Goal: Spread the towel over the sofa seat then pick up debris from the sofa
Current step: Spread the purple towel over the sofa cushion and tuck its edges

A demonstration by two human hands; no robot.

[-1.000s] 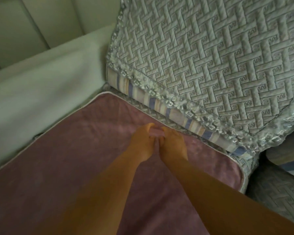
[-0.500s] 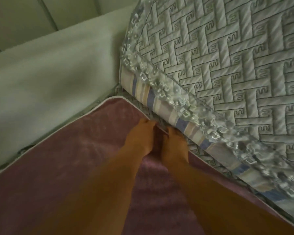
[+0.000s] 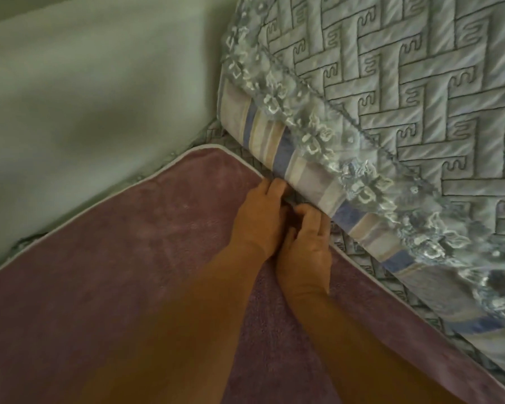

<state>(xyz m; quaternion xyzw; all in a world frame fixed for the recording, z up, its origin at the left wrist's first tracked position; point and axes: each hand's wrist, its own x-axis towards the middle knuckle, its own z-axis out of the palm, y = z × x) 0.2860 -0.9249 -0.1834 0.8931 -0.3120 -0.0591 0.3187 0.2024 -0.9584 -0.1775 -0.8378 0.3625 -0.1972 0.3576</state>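
Observation:
A mauve towel (image 3: 134, 258) with a pale piped edge lies flat over the sofa seat. Its far corner sits near the armrest. My left hand (image 3: 260, 217) and my right hand (image 3: 306, 240) are side by side at the towel's far edge, right below the striped back cushion (image 3: 309, 173). Both hands have their fingers curled over that edge and hold it; the fingertips are hidden. I see no loose debris on the towel.
A quilted grey cover with lace trim (image 3: 391, 91) drapes over the back cushion on the right. A pale green armrest (image 3: 85, 97) rises at the left. A strip of quilted seat cover (image 3: 370, 266) shows between towel and cushion.
Both hands have slid along the towel's far edge up to the cushion base. The view has come closer to the sofa corner.

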